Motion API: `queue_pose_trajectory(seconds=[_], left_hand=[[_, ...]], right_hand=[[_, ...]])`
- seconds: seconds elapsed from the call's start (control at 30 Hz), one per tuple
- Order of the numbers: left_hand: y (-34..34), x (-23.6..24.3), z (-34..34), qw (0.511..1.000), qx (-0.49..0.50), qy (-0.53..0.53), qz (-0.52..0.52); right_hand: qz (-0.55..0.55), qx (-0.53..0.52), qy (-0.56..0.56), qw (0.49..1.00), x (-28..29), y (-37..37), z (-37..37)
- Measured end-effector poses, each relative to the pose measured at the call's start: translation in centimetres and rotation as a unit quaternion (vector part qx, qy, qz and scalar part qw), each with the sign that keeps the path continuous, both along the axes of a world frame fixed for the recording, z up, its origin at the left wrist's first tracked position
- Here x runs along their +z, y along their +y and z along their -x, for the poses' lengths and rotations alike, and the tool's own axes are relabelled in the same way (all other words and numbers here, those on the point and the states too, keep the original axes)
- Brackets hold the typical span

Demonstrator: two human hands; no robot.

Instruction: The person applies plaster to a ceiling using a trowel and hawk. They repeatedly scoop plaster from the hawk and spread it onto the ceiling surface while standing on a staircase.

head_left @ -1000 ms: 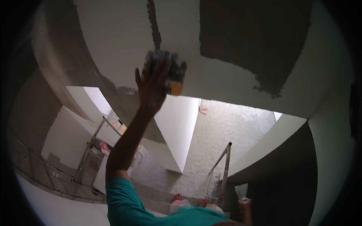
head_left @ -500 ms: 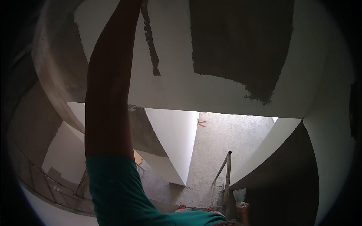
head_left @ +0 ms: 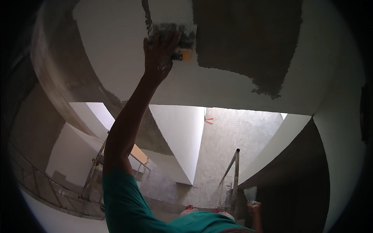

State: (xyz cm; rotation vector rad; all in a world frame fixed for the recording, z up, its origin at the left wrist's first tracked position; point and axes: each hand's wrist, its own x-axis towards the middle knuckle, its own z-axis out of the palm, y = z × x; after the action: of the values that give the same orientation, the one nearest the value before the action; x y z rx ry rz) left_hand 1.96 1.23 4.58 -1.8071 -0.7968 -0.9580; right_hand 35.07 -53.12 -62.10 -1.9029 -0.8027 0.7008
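My left arm, in a green sleeve, reaches up to a large surface that is partly coated white [head_left: 116, 58]. My left hand [head_left: 158, 56] is closed round a plastering trowel [head_left: 185, 55] with an orange and black handle; its blade is blurred and lies on or close to the surface. Just right of the trowel is a big dark grey patch [head_left: 244, 35] with a ragged lower edge, and a thin dark strip [head_left: 146, 13] runs above my hand. Low at the right, my right hand [head_left: 254, 208] grips a putty knife [head_left: 251, 193], its pale blade pointing up.
A metal rail post [head_left: 236, 171] stands beside my right hand. Scaffold bars [head_left: 50, 190] and an orange-tan board [head_left: 140, 153] are at the lower left. Far below lies a rough grey floor [head_left: 233, 132] with a small red object [head_left: 209, 120]. My feet [head_left: 189, 207] show at the bottom.
My left hand has come down from beyond the upper edge, bringing the trowel into view. Less of the thin dark strip shows now. My right hand with the putty knife has risen slightly.
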Motion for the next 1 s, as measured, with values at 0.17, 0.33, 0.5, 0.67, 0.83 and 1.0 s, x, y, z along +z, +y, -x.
queue_pose_trajectory(seconds=[0.17,0.33,0.5,0.67,0.83,1.0], left_hand=[[1.2,9.3,0.5,0.99,-0.12,-0.012,-0.076],[0.4,24.5,-1.4,0.993,-0.061,-0.05,-0.091],[0.5,27.0,-2.0,0.998,0.002,-0.059,0.028],[2.6,21.6,-1.4,0.999,-0.032,-0.021,0.005],[2.4,4.2,1.0,0.991,-0.132,0.003,-0.037],[-0.4,-13.2,-2.3,0.996,0.018,-0.041,0.075]], right_hand=[[0.033,-0.025,-0.013,0.999,1.5,-0.1,1.0],[0.044,-0.037,-0.032,0.998,3.0,1.1,2.9],[0.066,-0.088,0.018,0.994,6.2,1.4,4.5],[0.071,-0.061,-0.012,0.995,9.3,1.3,4.6],[0.08,-0.009,-0.04,0.996,10.4,2.5,3.4],[0.105,-0.023,0.013,0.994,8.8,1.1,1.7]])
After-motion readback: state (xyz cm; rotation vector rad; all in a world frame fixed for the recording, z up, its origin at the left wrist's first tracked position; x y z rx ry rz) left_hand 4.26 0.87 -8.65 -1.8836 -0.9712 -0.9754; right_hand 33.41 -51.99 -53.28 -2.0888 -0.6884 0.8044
